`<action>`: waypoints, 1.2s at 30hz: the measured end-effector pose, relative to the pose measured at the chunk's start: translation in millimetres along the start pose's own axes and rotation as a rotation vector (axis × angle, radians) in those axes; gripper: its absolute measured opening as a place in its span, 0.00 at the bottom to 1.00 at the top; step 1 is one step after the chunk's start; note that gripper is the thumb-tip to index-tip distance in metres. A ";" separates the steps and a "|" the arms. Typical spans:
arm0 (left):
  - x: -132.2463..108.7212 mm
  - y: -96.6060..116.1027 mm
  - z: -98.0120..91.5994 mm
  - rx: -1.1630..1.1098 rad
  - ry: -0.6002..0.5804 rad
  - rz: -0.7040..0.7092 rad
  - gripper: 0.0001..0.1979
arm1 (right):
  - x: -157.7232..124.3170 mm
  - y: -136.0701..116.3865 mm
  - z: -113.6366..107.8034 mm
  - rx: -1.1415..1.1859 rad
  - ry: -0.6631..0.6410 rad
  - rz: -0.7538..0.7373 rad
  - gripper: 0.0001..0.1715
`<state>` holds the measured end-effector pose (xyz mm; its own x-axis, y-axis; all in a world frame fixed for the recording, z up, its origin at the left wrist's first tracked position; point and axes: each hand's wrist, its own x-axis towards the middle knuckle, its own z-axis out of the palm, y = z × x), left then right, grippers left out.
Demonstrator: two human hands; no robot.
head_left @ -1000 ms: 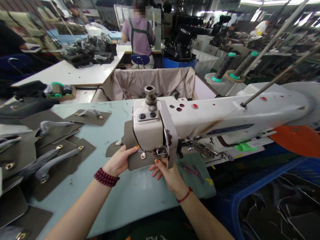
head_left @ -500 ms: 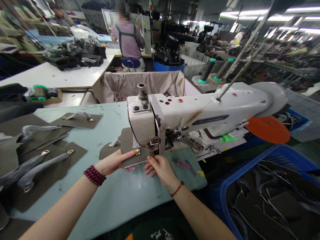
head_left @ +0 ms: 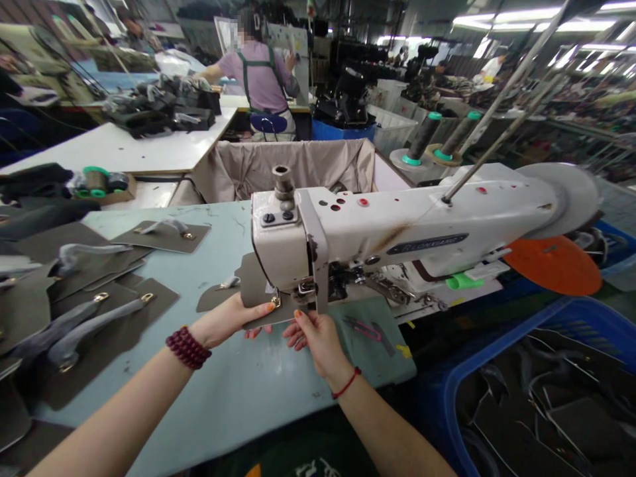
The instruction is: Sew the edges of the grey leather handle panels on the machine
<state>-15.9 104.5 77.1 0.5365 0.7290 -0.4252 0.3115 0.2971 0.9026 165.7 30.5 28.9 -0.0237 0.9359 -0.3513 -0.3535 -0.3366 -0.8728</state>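
A grey-brown leather panel (head_left: 254, 286) with a small brass ring lies under the head of a white sewing machine (head_left: 377, 228). My left hand (head_left: 229, 320) pinches the panel's near left edge, thumb on top. My right hand (head_left: 314, 334) grips the panel's near right edge just below the needle area, fingers curled under it. Both hands are closed on the same panel. The needle itself is hidden behind the machine head.
Several similar panels with grey handles (head_left: 94, 315) lie on the pale green table (head_left: 238, 391) at left. A blue bin (head_left: 536, 391) of dark pieces stands at right. Pink snips (head_left: 365, 326) lie by the machine. A person in a purple shirt (head_left: 261, 73) sits beyond a cloth-lined bin (head_left: 288, 169).
My view has swung a little right and steadied. Both hands keep their hold on the panel under the machine head, shifted only slightly.
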 end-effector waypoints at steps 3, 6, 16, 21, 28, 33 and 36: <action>1.7 0.7 -2.3 0.047 0.007 -0.004 0.19 | 2.3 2.5 3.6 0.028 0.025 -0.006 0.30; 1.5 4.1 -2.6 0.072 0.027 -0.009 0.19 | 3.8 4.6 8.2 0.060 0.064 -0.018 0.28; 2.6 1.7 -7.9 0.147 0.037 0.050 0.20 | 6.6 7.2 22.9 0.119 0.193 -0.035 0.26; 6.6 -3.5 -13.0 0.150 0.033 0.083 0.18 | 7.8 7.3 30.2 0.123 0.226 -0.017 0.25; 2.2 -4.6 -4.4 0.081 0.116 0.092 0.16 | 11.8 7.9 38.3 0.128 0.237 0.005 0.24; -5.4 -6.2 11.3 0.077 0.191 0.149 0.17 | 12.0 5.6 38.2 0.133 0.226 -0.004 0.23; -10.6 -9.7 23.4 0.006 0.254 0.158 0.17 | 9.9 2.0 36.8 0.123 0.209 -0.003 0.23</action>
<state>-6.3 79.5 71.2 0.3652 0.8973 -0.2479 0.2451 0.1642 0.9555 130.4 42.9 36.1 0.1675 0.8909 -0.4223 -0.4650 -0.3063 -0.8306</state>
